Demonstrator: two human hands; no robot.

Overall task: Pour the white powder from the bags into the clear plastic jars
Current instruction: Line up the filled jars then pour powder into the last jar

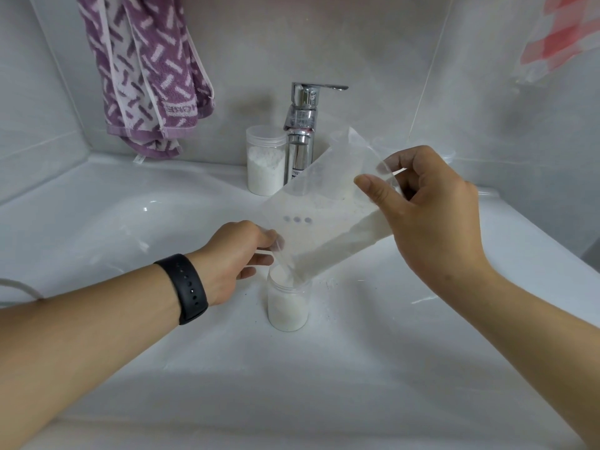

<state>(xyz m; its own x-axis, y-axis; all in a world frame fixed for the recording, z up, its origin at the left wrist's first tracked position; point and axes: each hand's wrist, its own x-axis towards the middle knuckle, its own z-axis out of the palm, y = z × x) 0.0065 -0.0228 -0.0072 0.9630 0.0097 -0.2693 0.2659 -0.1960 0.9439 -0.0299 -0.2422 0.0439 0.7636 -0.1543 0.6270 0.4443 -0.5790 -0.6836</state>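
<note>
Near jar [288, 303]: standing in the sink basin [97, 228], under your tilted bag [324, 219], catching powder.
Left grip [238, 254]: pinches the bag's low corner, forming a spout.
Right grip [431, 209]: pinches the raised end, driving flow.
Far jar [265, 160]: partly filled, beside the tap [303, 131].

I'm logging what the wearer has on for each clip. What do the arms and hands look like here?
Both forearms are bare, with no sleeves in view. The left hand has a black band round its wrist, a smooth strap with a row of small holes. The right hand shows no band; neither hand shows a ring or glove.
</note>
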